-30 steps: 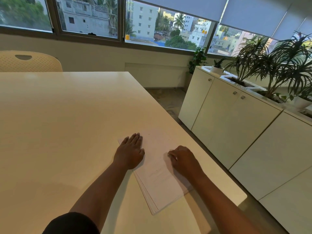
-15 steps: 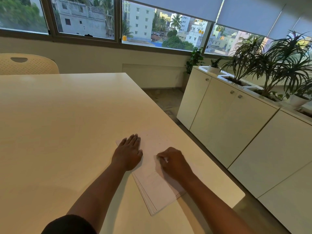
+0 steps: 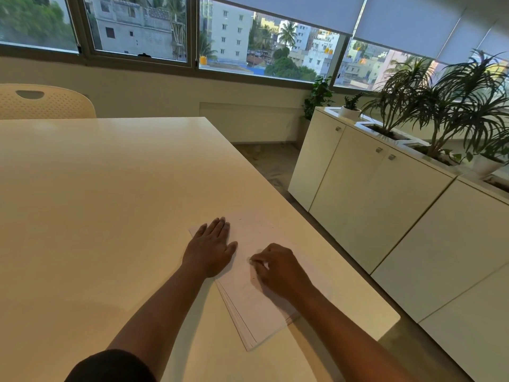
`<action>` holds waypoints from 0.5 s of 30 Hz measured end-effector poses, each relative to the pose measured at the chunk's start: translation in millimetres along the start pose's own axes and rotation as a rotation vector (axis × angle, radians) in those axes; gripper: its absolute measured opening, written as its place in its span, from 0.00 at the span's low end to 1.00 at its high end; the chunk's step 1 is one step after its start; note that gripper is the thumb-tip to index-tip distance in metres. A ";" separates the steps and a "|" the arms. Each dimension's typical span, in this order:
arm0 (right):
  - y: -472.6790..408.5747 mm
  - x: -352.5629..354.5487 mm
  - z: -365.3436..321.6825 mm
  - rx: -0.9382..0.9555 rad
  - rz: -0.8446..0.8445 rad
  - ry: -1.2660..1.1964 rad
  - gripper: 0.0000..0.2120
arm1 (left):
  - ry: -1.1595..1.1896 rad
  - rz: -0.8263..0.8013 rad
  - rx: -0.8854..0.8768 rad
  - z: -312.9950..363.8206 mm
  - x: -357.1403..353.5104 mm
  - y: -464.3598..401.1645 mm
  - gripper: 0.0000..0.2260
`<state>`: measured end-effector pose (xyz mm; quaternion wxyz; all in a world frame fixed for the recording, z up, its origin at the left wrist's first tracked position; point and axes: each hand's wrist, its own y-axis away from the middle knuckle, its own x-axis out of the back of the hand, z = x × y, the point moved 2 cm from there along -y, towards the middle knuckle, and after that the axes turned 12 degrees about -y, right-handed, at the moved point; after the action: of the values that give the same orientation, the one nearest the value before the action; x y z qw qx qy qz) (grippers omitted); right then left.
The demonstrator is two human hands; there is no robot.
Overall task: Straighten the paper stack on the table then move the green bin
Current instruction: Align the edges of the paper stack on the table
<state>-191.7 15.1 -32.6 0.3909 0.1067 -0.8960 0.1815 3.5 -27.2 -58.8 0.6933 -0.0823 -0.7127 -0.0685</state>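
A white paper stack [image 3: 256, 307] lies slanted near the right edge of the cream table [image 3: 96, 202], its sheets slightly fanned at the near corner. My left hand [image 3: 210, 248] rests flat on the stack's left side, fingers together and extended. My right hand [image 3: 276, 268] sits on the middle of the stack with fingers curled, fingertips pressing or pinching the top sheet. No green bin is in view.
A cream perforated chair [image 3: 44, 102] stands at the table's far left end. White cabinets [image 3: 385, 205] topped with potted plants [image 3: 440, 111] run along the right, across a narrow floor aisle. Windows line the far wall.
My right hand slid leftward across the stack toward my left hand, which stayed put. The camera view shifted slightly.
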 end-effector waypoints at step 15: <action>23.6 -8.2 -14.8 0.041 -0.027 -0.070 0.10 | -0.016 -0.003 -0.007 0.2 0.5 0.0 0.31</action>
<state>-184.3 43.1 -35.1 0.3593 0.1332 -0.9038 0.1906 3.2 -27.1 -58.3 0.6873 -0.0842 -0.7180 -0.0714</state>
